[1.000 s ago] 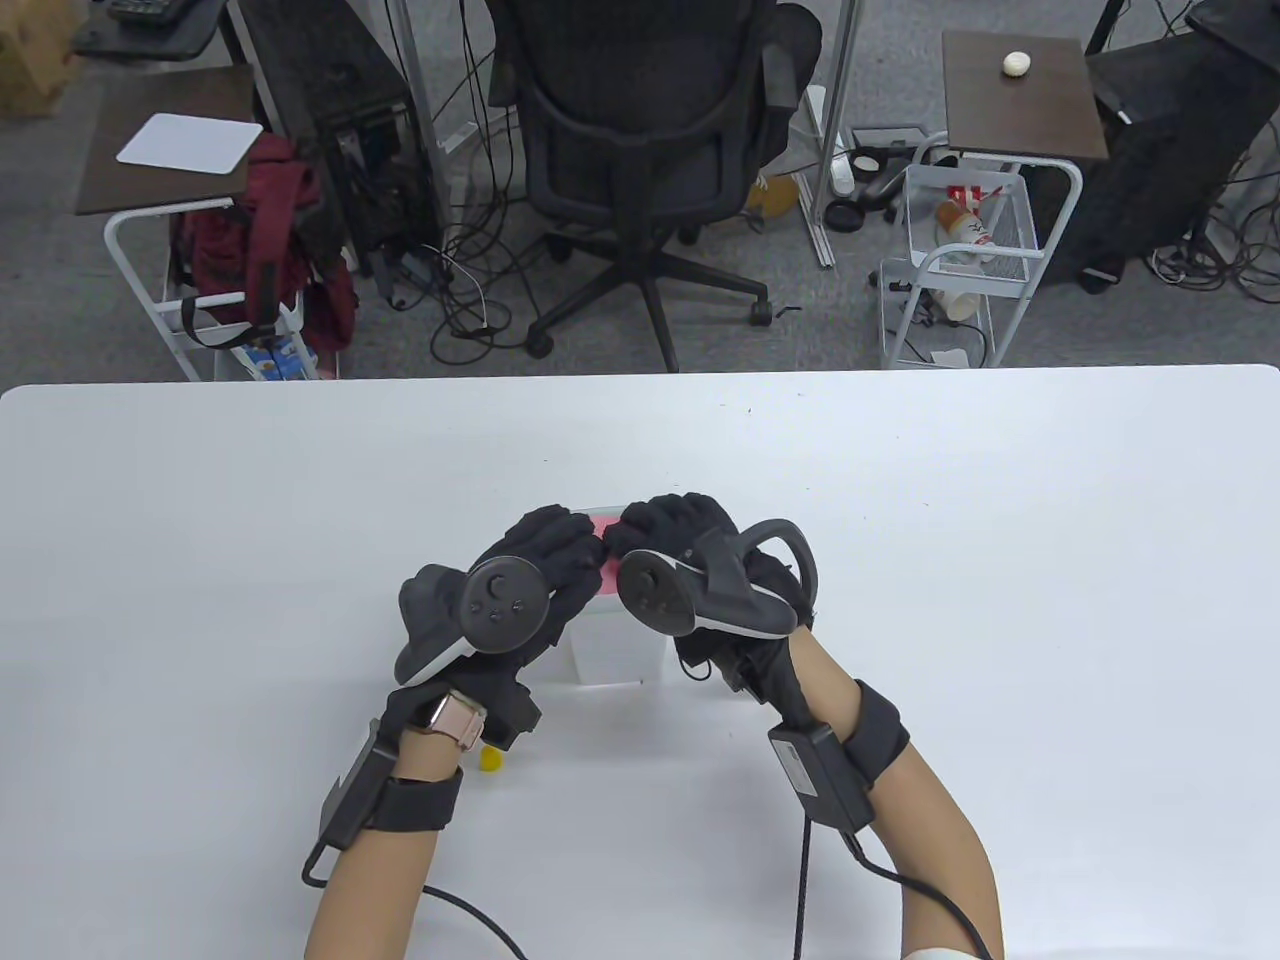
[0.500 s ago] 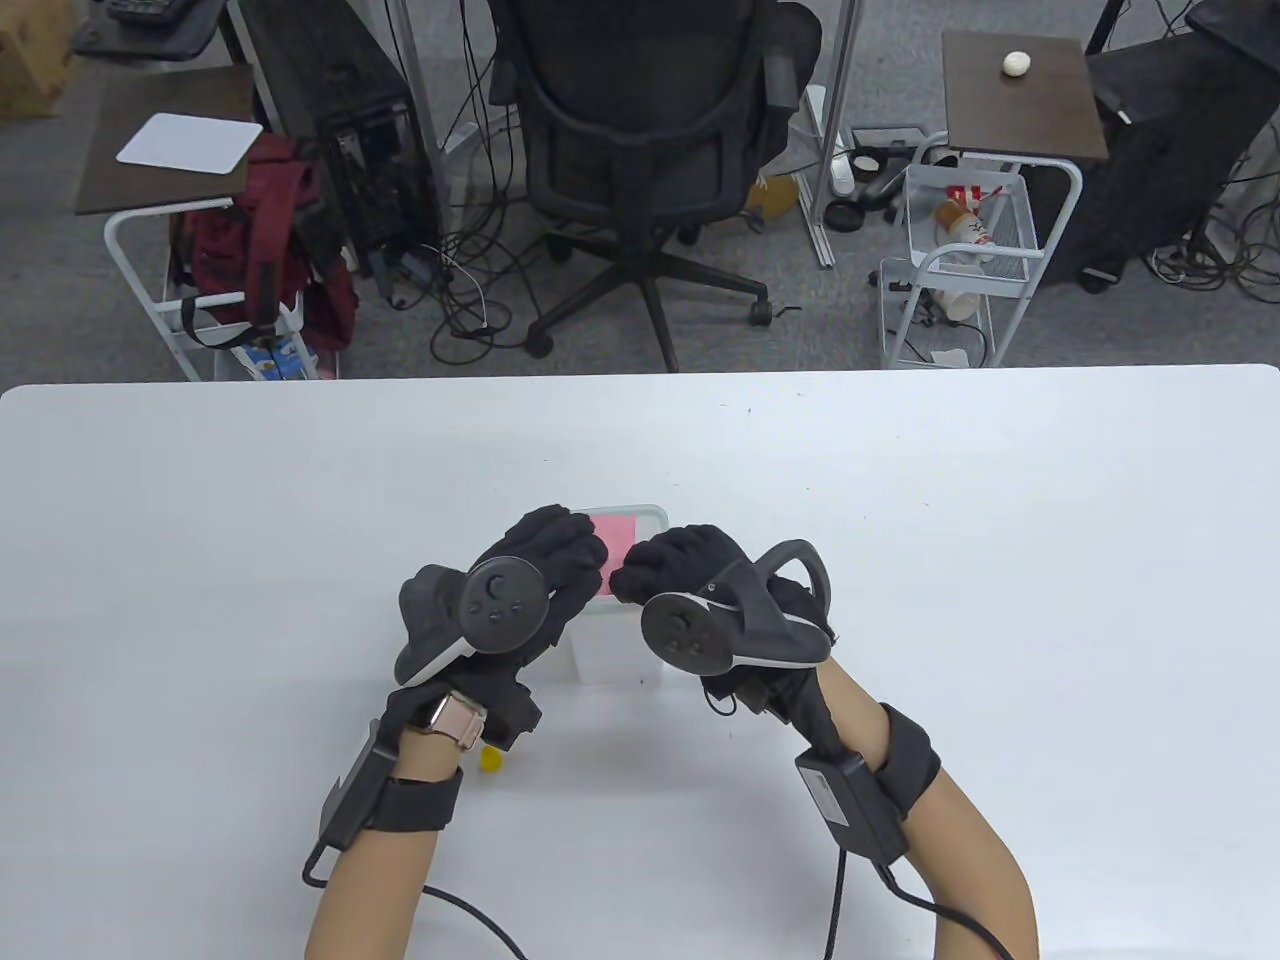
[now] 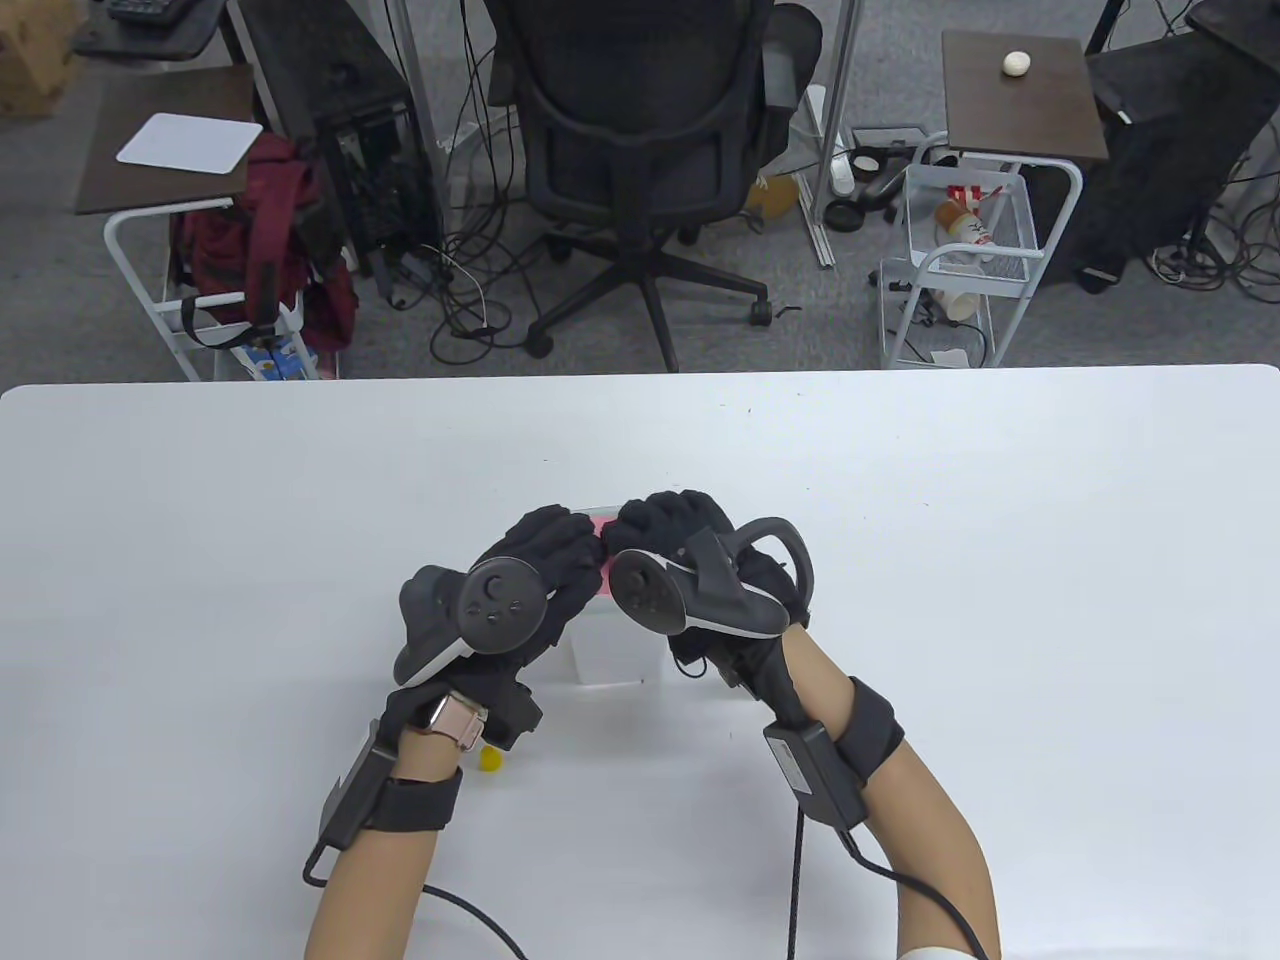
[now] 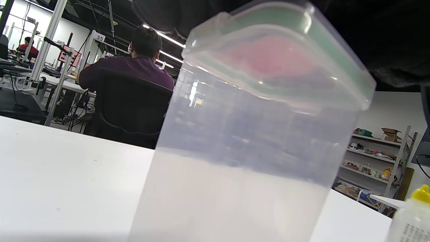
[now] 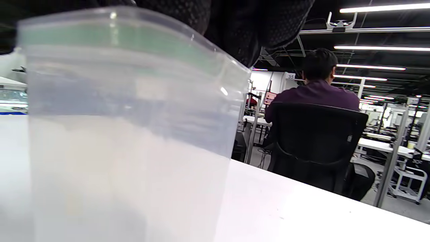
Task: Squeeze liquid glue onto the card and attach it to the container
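Table view shows the right hand [image 3: 670,540] back pressing the pink card [image 3: 603,522] on the container [image 3: 620,655] lid; left hand [image 3: 545,560] rests there too. Gluing looks nearly done.

R hand [image 3: 690,560] back over pink card [image 3: 600,523], covering it.

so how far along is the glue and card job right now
Mostly done, it seems: the pink card already lies on the lid of the clear container, and the glue bottle stands aside on the table. In hand: the left hand and right hand both rest on the lid over the card, apparently pressing it. Left: letting go. Whether the glue holds can't be seen.
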